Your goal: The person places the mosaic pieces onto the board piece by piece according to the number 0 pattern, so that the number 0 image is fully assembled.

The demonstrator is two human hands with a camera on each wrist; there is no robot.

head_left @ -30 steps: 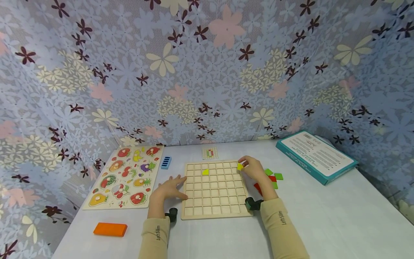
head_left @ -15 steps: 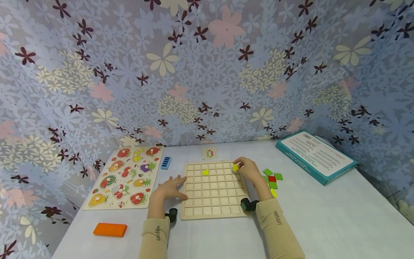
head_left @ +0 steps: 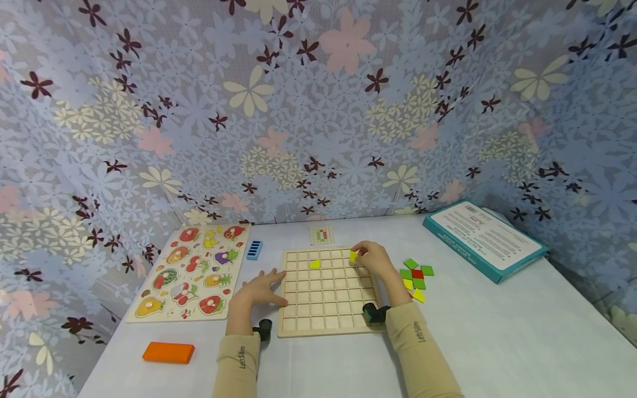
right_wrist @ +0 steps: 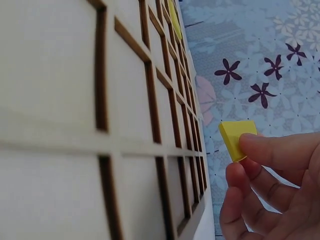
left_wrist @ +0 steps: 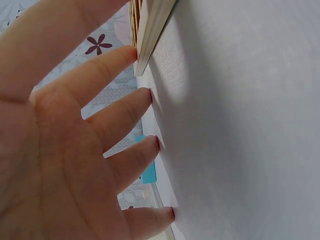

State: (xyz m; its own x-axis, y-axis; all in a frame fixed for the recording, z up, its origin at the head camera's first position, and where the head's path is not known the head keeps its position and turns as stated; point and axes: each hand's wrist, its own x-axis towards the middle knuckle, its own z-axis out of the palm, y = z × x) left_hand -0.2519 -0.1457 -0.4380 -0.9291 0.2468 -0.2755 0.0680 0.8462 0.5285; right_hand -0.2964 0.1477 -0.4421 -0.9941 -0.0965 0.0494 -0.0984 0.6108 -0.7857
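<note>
A wooden grid board [head_left: 330, 296] lies flat on the table. One yellow tile [head_left: 316, 264] sits in a cell of its second row from the back. My right hand [head_left: 376, 260] pinches another yellow tile [right_wrist: 236, 140] between thumb and fingers, above the board's back right part. In the right wrist view that tile is held clear of the grid. My left hand [head_left: 257, 289] is spread at the board's left edge, with fingertips touching the frame and the table; the left wrist view shows its fingers [left_wrist: 120, 117] straight and apart.
Loose green, red and yellow tiles [head_left: 419, 283] lie right of the board. A small pattern card [head_left: 322, 235] lies behind it. A fruit puzzle [head_left: 191, 276], a blue block [head_left: 255, 250] and an orange block [head_left: 168, 352] lie left. A teal box [head_left: 485, 240] stands back right.
My right hand has moved left over the board with the yellow tile, uncovering more loose tiles beside its forearm. My left hand has stayed at the board's left edge.
</note>
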